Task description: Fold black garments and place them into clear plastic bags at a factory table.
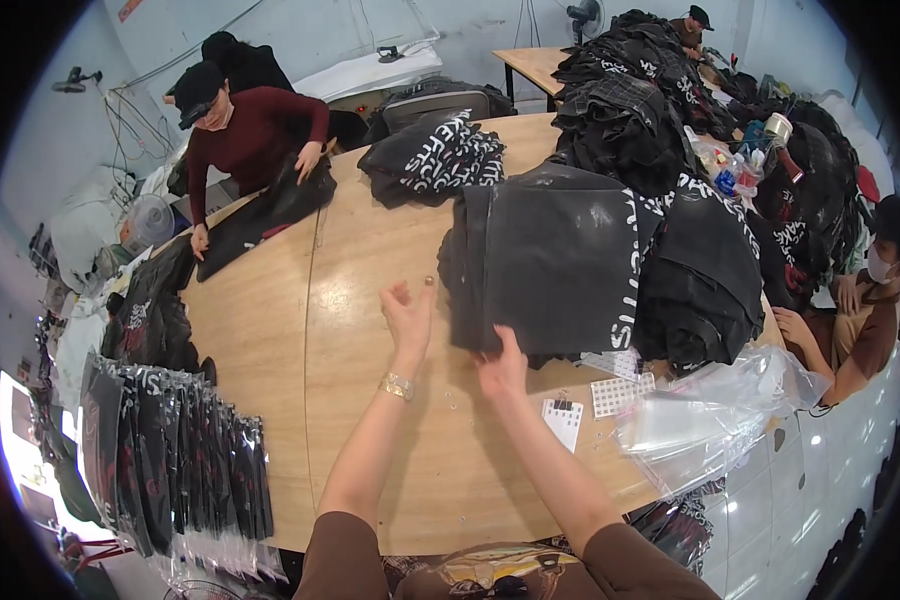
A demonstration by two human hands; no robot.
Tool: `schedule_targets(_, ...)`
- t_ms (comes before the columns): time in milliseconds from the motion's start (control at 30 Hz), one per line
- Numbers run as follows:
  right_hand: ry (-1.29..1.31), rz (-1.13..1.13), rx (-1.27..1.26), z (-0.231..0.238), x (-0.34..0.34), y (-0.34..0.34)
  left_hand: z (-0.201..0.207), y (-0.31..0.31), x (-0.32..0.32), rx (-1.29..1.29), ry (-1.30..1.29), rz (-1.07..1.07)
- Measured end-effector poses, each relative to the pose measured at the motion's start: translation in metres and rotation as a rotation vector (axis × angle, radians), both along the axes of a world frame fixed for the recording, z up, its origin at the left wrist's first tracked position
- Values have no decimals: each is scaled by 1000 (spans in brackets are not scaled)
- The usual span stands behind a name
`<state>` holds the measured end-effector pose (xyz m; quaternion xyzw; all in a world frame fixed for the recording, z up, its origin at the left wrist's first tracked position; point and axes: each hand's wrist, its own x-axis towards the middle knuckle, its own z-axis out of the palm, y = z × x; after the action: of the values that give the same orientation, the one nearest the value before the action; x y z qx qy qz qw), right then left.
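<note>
Where the pale, smooth wooden desk (250,330) spreads across mid-frame, a square, flat-folded black cloth piece (560,265) lies right of centre, on top of other dark cloth. Surface matte, soft-looking, with faint greyish smudges toward its upper right; layered folds along its left side; bold white lettering down its right edge.

Right hand (502,365), centre of frame: thumb on top, fingers beneath, pinching the piece's lower edge near its left corner. Left hand (408,318), just left of the cloth: raised, fingers loosely curled, thumb apart from them. Shiny spot by the thumb tip, too small to identify. Gold-coloured metal band (396,386) on that wrist.

Right of the folded piece, a bulging black cloth bundle (705,290); below that, crinkled, see-through plastic sheets (720,410) catching light. Stiff white card with a black clip (563,430) nearer the right forearm. Lower left, glossy plastic-wrapped black packs (180,450) in a tight row. Upper centre, crumpled black cloth with dense white lettering (435,160).
</note>
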<state>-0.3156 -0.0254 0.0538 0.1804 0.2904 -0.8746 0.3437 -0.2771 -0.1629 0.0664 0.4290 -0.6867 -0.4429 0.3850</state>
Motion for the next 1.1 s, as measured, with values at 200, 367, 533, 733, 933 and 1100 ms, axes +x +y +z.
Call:
schedule_targets(200,7,64,-56,-37,21,63,49,-10,-55,-570,-33,-130)
schedule_targets(367,-28,77,38,-26,28,90,55,-26,-74,-312,-445,-425)
schedule_targets(533,78,8,130,-28,37,104,41,-27,-22,-305,-415,-418)
schedule_targets(733,268,253,318,-35,61,118,-11,-7,133,-58,-471,-199)
schedule_targets(933,1147,687,858,-98,67,128,-41,84,272,89,-798,111)
schedule_targets(1100,1746,584,1173,-20,94,120,-15,137,289,-396,-615,-220)
